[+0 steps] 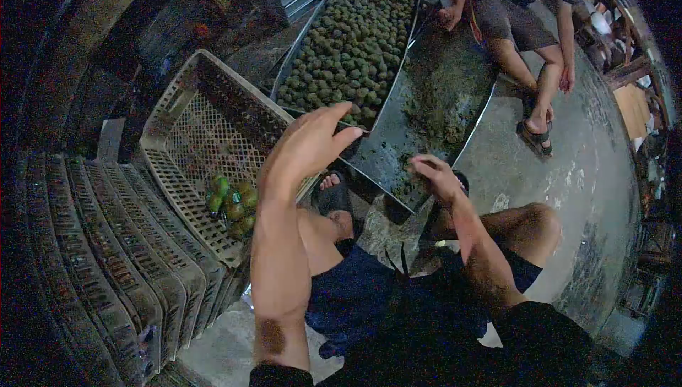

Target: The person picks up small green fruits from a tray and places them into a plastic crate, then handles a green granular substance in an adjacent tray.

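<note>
My left hand (316, 140) is raised over the near corner of a metal tray piled with round, dark green balls (348, 42). Its fingers and thumb are apart, and I see nothing held between them. Over the near end of a second, shallow metal tray (380, 153) is my right hand (438, 180), loosely curved with its fingers slightly parted. Dark green, crumbly mixture (444, 106) is spread in that tray, and a small clump of it (406, 188) lies close to my right fingertips. Whether bits of it stick to the fingers cannot be made out.
A plastic crate (213, 67) at my left holds several green and brownish fruits (227, 199). More crates (106, 245) are stacked beside it. Another person (522, 25) sits across the shallow tray, one hand (450, 18) near its far edge. Cluttered shelves (625, 53) stand at right.
</note>
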`<action>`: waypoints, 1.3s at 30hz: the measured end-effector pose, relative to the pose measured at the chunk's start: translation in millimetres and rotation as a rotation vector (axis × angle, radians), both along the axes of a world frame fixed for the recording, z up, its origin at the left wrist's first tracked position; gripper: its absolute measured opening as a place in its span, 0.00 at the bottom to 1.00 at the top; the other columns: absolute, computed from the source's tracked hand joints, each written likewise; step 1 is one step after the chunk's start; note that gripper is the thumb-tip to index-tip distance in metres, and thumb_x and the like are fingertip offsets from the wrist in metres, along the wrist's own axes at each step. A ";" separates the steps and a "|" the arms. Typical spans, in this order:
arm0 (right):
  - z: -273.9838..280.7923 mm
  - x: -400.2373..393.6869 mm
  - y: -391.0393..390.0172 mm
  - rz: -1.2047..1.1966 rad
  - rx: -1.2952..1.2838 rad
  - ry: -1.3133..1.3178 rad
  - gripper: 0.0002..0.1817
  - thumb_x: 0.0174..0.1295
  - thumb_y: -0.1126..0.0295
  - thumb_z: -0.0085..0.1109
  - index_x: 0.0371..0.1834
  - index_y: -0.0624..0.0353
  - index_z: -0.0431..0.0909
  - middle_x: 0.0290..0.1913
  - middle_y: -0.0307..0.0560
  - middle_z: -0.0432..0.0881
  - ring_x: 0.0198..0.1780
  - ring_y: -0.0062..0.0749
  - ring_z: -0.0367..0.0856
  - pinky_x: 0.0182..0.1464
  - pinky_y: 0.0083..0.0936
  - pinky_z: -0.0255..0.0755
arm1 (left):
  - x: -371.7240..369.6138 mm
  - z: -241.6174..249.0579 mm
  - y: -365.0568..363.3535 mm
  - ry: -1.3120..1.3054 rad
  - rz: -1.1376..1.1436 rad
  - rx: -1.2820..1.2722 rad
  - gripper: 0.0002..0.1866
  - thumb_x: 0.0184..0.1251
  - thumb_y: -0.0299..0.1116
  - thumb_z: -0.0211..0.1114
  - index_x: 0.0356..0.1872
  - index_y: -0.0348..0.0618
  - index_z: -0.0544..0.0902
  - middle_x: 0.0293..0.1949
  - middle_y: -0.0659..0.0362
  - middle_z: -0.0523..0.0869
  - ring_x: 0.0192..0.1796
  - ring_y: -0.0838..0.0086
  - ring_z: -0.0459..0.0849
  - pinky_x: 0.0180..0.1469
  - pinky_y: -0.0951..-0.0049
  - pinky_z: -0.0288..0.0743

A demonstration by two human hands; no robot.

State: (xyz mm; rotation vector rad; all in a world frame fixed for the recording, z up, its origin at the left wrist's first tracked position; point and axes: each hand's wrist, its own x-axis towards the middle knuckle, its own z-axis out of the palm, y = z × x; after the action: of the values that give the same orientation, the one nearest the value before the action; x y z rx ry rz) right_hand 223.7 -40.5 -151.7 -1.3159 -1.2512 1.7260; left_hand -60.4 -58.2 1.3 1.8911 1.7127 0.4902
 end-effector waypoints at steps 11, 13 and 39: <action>-140.2 -30.2 38.3 0.297 0.009 -0.193 0.15 0.66 0.56 0.49 0.37 0.57 0.74 0.26 0.45 0.77 0.27 0.31 0.75 0.28 0.30 0.67 | -14.3 6.7 -5.2 0.002 0.095 -0.008 0.28 0.62 0.43 0.62 0.60 0.39 0.72 0.54 0.46 0.79 0.54 0.56 0.80 0.55 0.64 0.72; -133.4 -52.7 74.6 0.283 -0.492 0.391 0.16 0.63 0.69 0.48 0.54 0.56 0.71 0.33 0.58 0.81 0.33 0.49 0.81 0.34 0.38 0.75 | -12.4 11.0 -8.0 -0.027 0.078 -0.023 0.26 0.64 0.43 0.59 0.59 0.37 0.72 0.56 0.44 0.76 0.56 0.52 0.76 0.57 0.61 0.69; -252.4 -63.3 102.1 0.543 0.749 -0.718 0.14 0.55 0.72 0.48 0.45 0.60 0.74 0.43 0.57 0.74 0.44 0.56 0.76 0.43 0.40 0.73 | -11.8 3.0 10.4 0.057 -0.045 -0.288 0.28 0.61 0.39 0.62 0.59 0.34 0.69 0.52 0.43 0.78 0.54 0.49 0.77 0.56 0.58 0.71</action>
State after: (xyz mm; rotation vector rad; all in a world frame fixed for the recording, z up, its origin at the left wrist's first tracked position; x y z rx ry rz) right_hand 160.4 61.7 -404.1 -1.1921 -2.5316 0.8492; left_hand -72.2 -47.8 4.3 1.7451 1.6712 0.1616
